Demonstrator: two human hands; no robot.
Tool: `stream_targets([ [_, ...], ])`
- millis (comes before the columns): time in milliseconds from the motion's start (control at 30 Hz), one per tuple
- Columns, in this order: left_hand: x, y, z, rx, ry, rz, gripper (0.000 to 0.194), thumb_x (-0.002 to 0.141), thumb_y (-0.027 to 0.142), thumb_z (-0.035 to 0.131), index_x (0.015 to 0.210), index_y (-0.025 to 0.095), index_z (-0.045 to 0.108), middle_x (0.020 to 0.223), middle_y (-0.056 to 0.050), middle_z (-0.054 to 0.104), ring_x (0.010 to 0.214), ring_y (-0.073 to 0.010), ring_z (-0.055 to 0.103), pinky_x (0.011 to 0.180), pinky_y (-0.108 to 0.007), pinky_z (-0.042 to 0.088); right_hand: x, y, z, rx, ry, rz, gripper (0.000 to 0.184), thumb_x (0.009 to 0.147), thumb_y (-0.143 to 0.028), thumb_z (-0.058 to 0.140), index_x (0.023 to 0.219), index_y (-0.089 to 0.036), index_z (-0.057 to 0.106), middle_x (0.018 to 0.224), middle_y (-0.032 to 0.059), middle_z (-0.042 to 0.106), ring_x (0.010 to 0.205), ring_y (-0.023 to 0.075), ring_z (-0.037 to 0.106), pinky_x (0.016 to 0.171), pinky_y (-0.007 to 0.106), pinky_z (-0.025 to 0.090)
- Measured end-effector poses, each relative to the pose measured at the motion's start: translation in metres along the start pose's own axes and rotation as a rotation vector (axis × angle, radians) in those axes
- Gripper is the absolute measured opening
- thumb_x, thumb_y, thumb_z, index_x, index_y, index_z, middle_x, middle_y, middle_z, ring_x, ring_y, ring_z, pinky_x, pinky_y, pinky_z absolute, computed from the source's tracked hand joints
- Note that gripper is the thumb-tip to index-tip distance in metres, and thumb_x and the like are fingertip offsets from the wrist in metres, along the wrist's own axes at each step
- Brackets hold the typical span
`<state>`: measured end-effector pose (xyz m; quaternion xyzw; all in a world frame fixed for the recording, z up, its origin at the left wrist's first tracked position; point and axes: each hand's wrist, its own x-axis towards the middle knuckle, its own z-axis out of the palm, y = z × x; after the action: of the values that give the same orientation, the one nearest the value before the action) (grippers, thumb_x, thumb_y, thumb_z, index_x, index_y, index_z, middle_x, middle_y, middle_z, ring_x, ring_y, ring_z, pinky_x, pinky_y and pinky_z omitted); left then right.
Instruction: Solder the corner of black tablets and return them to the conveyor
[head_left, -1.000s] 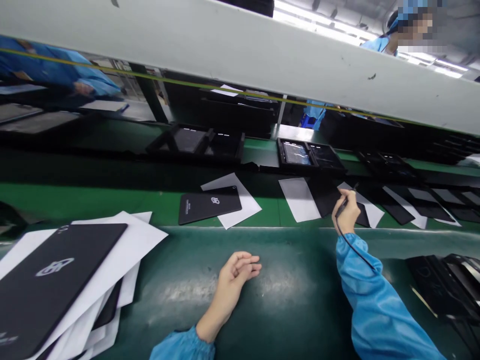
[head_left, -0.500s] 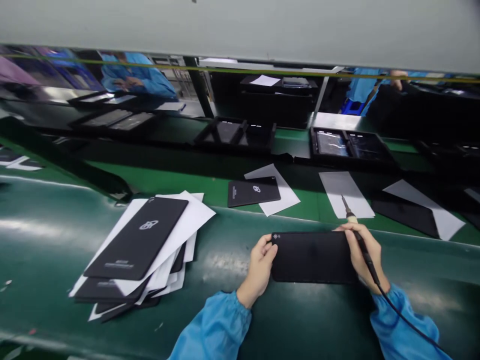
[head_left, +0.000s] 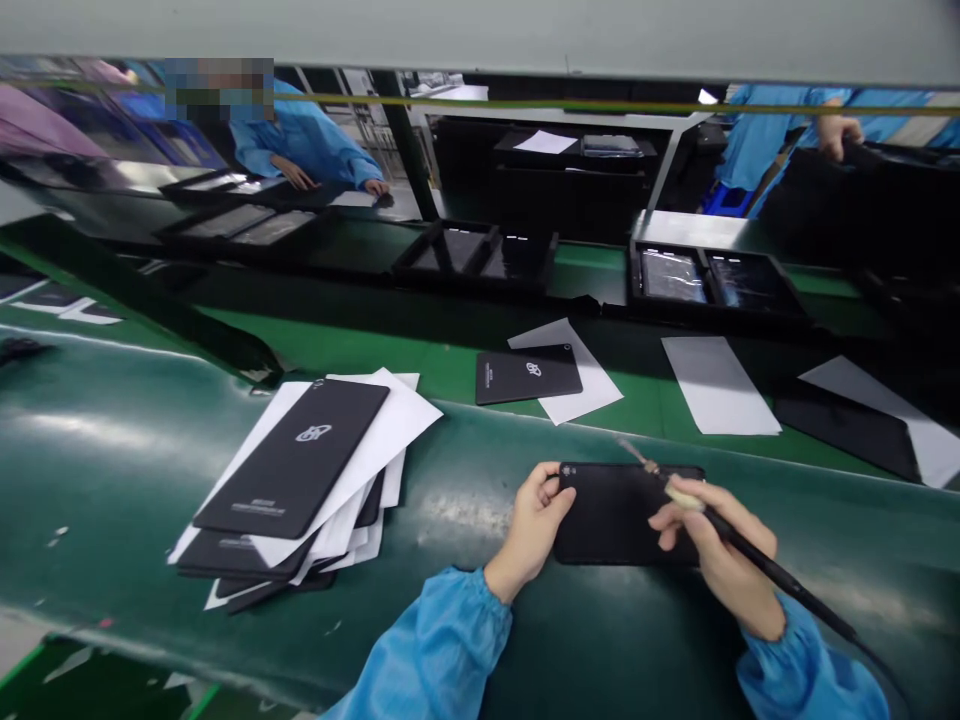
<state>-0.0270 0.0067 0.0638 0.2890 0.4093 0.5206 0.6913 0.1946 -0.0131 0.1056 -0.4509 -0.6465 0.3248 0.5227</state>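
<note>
My left hand point(head_left: 534, 520) pinches the left end of a black tablet back cover point(head_left: 611, 520), thumb on top near its corner holes. The cover lies lengthwise before me on the green mat. My right hand point(head_left: 724, 540) grips a soldering iron point(head_left: 682, 495) like a pen, its metal tip pointing up and left above the cover's far edge. The iron's black cord trails over my right sleeve. Part of the cover's right end is hidden by that hand. To the left lies a stack of similar black covers point(head_left: 300, 465) with a pale logo, interleaved with white paper sheets point(head_left: 409, 410).
Behind the mat, a logo-marked cover point(head_left: 517, 378), a white sheet point(head_left: 716, 385) and a dark panel point(head_left: 847, 425) lie on a green belt. Black trays point(head_left: 712, 280) stand farther back. A green post point(head_left: 150, 300) slants at left. Co-workers in blue point(head_left: 322, 140) are across the line.
My right hand has come off the cover's right edge and moved left over it, the iron now tilted lower and leftward. My left hand keeps its hold. The whole view has shifted slightly.
</note>
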Motion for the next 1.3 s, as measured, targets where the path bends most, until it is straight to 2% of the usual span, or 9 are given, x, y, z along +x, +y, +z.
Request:
stream_targets([
  [67, 0.0, 0.0, 0.0, -0.001, -0.002, -0.002, 0.029, 0.078, 0.027, 0.076, 0.099, 0.018, 0.057, 0.085, -0.003, 0.075, 0.071, -0.0142, 0.069, 0.069, -0.025, 0.053, -0.001, 0.001, 0.002, -0.025, -0.063, -0.072, 0.023, 0.1, -0.025, 0.06, 0.121, -0.023, 0.068, 0.082, 0.0029, 0.072, 0.061, 0.0172, 0.067, 0.062, 0.03, 0.057],
  [200, 0.001, -0.001, 0.0, 0.0, 0.005, -0.002, 0.028, 0.078, 0.025, 0.076, 0.097, 0.019, 0.056, 0.081, -0.001, 0.075, 0.067, -0.013, 0.068, 0.065, -0.023, 0.053, 0.002, 0.0, 0.004, -0.123, -0.137, -0.201, 0.019, 0.096, -0.02, 0.063, 0.114, -0.023, 0.072, 0.093, 0.0051, 0.071, 0.084, 0.0215, 0.069, 0.076, 0.033, 0.056],
  [333, 0.001, -0.001, 0.0, -0.01, 0.01, 0.007, 0.029, 0.077, 0.024, 0.076, 0.096, 0.019, 0.055, 0.08, -0.001, 0.074, 0.067, -0.0132, 0.069, 0.064, -0.023, 0.052, 0.002, -0.005, 0.011, -0.142, -0.154, -0.191, 0.019, 0.092, -0.01, 0.064, 0.105, -0.022, 0.07, 0.094, 0.0041, 0.071, 0.085, 0.0185, 0.069, 0.075, 0.028, 0.055],
  [467, 0.001, -0.002, 0.0, -0.02, 0.005, 0.004, 0.03, 0.076, 0.024, 0.077, 0.096, 0.019, 0.055, 0.08, -0.001, 0.074, 0.067, -0.0144, 0.07, 0.063, -0.023, 0.052, 0.002, -0.006, 0.015, -0.126, -0.22, -0.22, 0.023, 0.091, -0.006, 0.064, 0.107, -0.021, 0.07, 0.096, 0.0055, 0.07, 0.087, 0.0186, 0.069, 0.076, 0.028, 0.055],
  [833, 0.002, -0.001, -0.002, 0.006, 0.003, 0.01, 0.029, 0.077, 0.026, 0.076, 0.096, 0.019, 0.055, 0.079, -0.002, 0.074, 0.067, -0.014, 0.069, 0.062, -0.022, 0.051, 0.004, 0.002, 0.017, -0.127, -0.277, -0.191, 0.024, 0.092, -0.009, 0.063, 0.11, -0.022, 0.072, 0.104, 0.0071, 0.069, 0.094, 0.0206, 0.068, 0.081, 0.031, 0.057],
  [1300, 0.001, -0.002, -0.002, 0.022, 0.002, 0.016, 0.03, 0.077, 0.028, 0.077, 0.097, 0.019, 0.056, 0.08, -0.002, 0.074, 0.068, -0.0145, 0.069, 0.063, -0.023, 0.052, 0.01, -0.001, 0.021, -0.089, -0.224, -0.153, 0.018, 0.093, -0.015, 0.062, 0.105, -0.021, 0.074, 0.098, 0.0081, 0.071, 0.089, 0.0218, 0.07, 0.079, 0.031, 0.059],
])
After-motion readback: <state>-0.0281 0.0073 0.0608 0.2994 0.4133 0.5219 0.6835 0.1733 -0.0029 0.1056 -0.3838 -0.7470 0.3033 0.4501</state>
